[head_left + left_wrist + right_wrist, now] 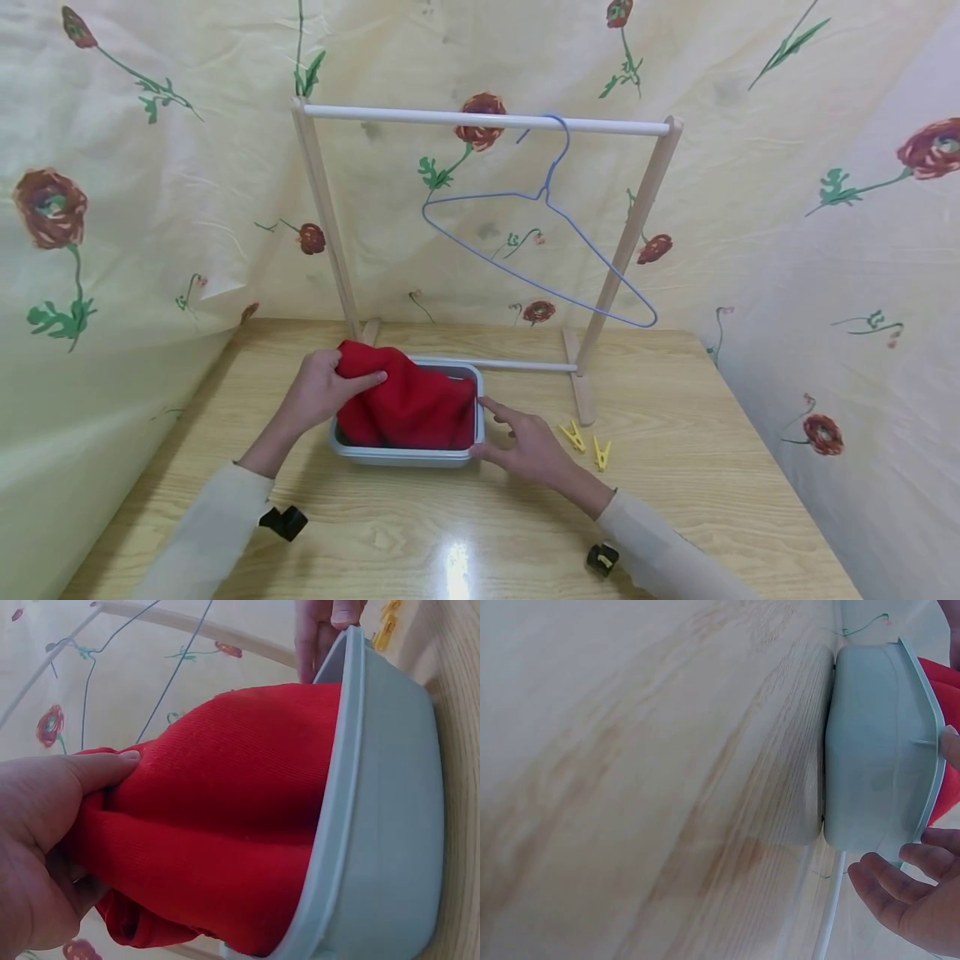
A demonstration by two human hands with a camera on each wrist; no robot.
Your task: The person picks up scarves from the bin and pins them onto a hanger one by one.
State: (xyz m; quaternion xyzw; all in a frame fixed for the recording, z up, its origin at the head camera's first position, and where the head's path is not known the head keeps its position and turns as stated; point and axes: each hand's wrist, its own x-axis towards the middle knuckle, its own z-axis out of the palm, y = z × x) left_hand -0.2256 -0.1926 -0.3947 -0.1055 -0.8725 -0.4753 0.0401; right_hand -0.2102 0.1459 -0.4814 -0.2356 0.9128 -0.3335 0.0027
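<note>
A red cloth (423,408) is bunched in a grey-blue basin (408,457), its raised left end pinched between the thumb and fingers of the left hand (318,390). Most of those fingertips are hidden behind the fabric, and the cloth's full shape is lost in its folds; the basin's floor is largely covered.

The right hand (528,446) is held wide at the basin's right end, with rim and wall touched by thumb and fingers; whether any firm grip is applied cannot be told. In the right wrist view, the cloth is cut off by the picture's edge, and only a sliver of the left hand is shown.

A blue hanger (546,192) is hung from the top bar of a rack (420,115), whose lower bar is partly hidden by basin and cloth. Two yellow clothespins (602,455), reduced to a blur in the left wrist view, are seen on the table (712,467).
</note>
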